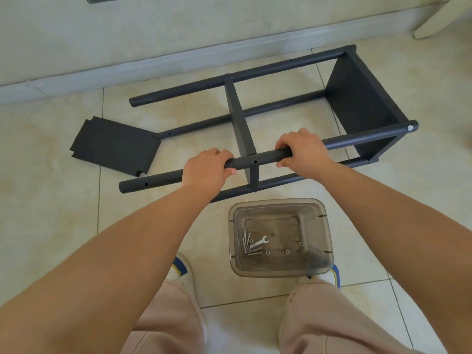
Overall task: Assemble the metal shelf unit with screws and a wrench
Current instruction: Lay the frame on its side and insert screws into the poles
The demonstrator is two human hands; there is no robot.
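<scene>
Here both hands, left hand [207, 166] and right hand [301, 149], grip the shelf post [258, 160].

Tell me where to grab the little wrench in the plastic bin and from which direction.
Pinch the wrench by its thin middle shank, coming straight down through the open top of the bin. It lies flat on the bin floor, its lower end resting among the screws, so the upper, open-jawed half is freer to lift.

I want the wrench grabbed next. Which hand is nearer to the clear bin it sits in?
Right, narrowly. The right hand grips the upper post above and slightly right of the bin; the left hand grips the same post further to the bin's left.
</scene>
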